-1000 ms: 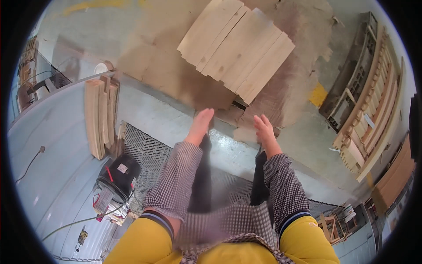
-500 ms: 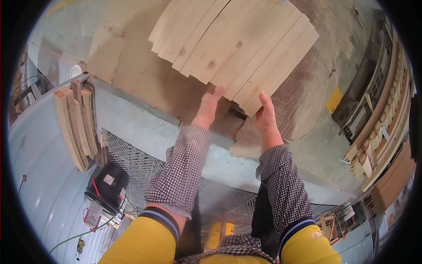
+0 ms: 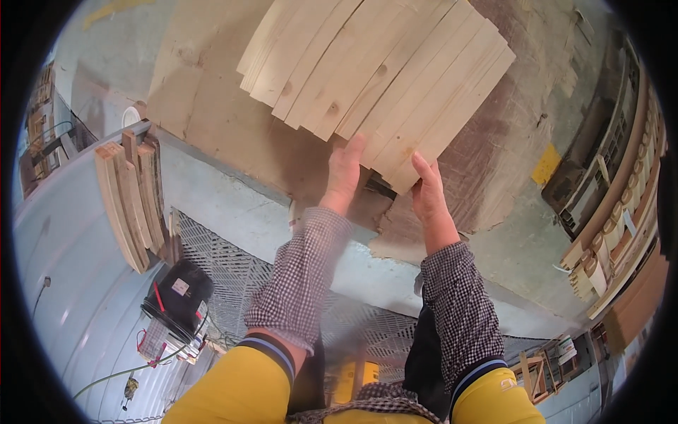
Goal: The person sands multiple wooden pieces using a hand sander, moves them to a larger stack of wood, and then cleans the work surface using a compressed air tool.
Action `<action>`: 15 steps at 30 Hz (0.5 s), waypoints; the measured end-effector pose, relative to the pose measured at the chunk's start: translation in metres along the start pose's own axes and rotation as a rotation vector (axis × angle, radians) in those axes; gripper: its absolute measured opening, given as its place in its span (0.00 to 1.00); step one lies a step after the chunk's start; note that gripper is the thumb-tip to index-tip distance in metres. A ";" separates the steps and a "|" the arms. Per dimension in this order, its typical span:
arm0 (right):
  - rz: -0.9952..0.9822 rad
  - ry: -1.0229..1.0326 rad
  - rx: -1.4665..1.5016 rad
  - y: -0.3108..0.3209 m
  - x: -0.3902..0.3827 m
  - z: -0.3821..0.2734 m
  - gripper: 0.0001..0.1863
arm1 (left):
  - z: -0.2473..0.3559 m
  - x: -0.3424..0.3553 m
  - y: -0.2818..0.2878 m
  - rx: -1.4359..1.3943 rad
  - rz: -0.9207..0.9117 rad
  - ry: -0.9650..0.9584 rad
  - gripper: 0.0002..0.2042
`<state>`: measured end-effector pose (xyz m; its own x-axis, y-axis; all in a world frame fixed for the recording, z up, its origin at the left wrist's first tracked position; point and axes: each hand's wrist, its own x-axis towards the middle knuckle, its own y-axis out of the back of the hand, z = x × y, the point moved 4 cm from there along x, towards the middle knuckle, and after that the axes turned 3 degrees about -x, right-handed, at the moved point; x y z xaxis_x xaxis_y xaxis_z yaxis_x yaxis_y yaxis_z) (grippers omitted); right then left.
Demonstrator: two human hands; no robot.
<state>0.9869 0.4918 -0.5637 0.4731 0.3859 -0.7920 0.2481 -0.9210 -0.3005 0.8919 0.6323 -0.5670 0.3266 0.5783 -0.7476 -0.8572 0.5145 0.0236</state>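
Note:
A stack of pale wooden boards (image 3: 381, 63), with stepped ends and a few knots, lies at the top centre on brown sheets of cardboard (image 3: 183, 106). My left hand (image 3: 342, 169) has its fingers closed on the near ends of the boards at the middle. My right hand (image 3: 428, 191) grips the near right corner of the same stack, thumb on top and the other fingers mostly hidden under the edge. A dark gap shows under the stack between my hands.
Wooden beams (image 3: 123, 191) lean at the left beside a black bucket (image 3: 180, 297). A dark rail (image 3: 586, 162) and bundled curved wooden pieces (image 3: 621, 226) lie along the right. A concrete ledge (image 3: 233, 184) crosses in front of me, above a metal grate (image 3: 219, 247).
A second ago both hands were empty and short of the stack. They have since reached forward onto its near edge. The boards now appear nearer and larger in view.

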 end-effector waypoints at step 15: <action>-0.021 0.011 -0.012 -0.002 -0.005 -0.014 0.38 | -0.004 -0.004 -0.023 -0.304 0.090 0.078 0.32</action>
<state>0.9955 0.4928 -0.5516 0.4769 0.4062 -0.7795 0.2686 -0.9118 -0.3107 0.9086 0.6159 -0.5673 0.2221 0.5565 -0.8006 -0.9649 0.2435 -0.0984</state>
